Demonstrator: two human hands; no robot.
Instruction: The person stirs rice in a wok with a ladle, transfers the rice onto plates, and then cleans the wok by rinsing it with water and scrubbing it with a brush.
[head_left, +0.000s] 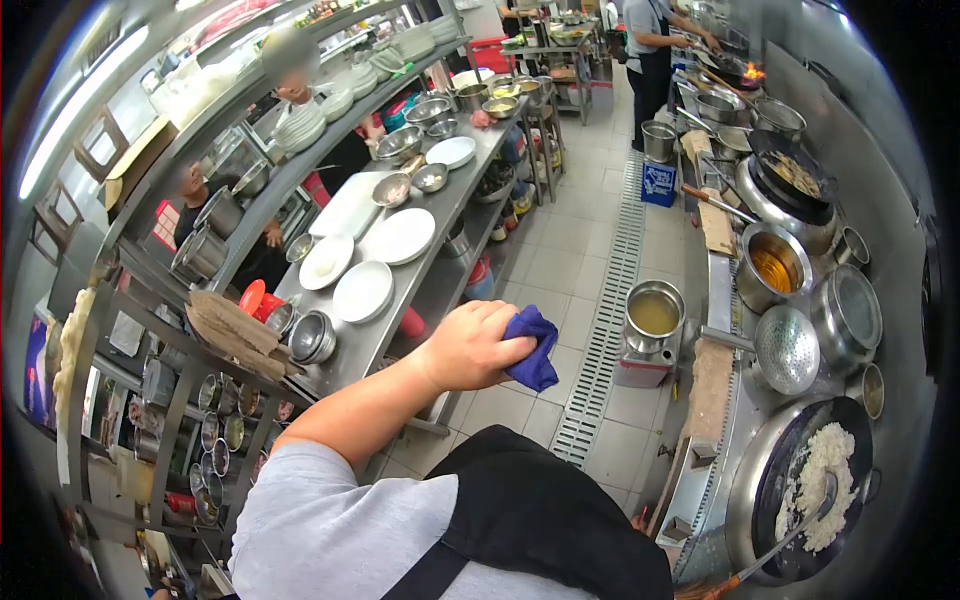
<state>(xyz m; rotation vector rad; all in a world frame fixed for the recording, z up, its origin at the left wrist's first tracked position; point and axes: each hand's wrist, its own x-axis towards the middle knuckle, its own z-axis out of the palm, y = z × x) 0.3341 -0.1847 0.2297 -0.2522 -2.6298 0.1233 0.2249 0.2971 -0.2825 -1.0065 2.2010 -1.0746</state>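
Note:
My left hand is stretched out in front of me, its fingers closed round a bunched dark blue cloth. The hand hangs in the air above the aisle floor, apart from the counter with plates. My right hand does not show. At the lower right, a wok holds white rice. A ladle lies with its bowl in the rice, and its handle runs down to the bottom edge.
White plates and metal bowls stand on the left counter. A pot of liquid stands low beside the floor grate. Along the right range are an oil pot, a perforated strainer and woks. Other people work at the back and left.

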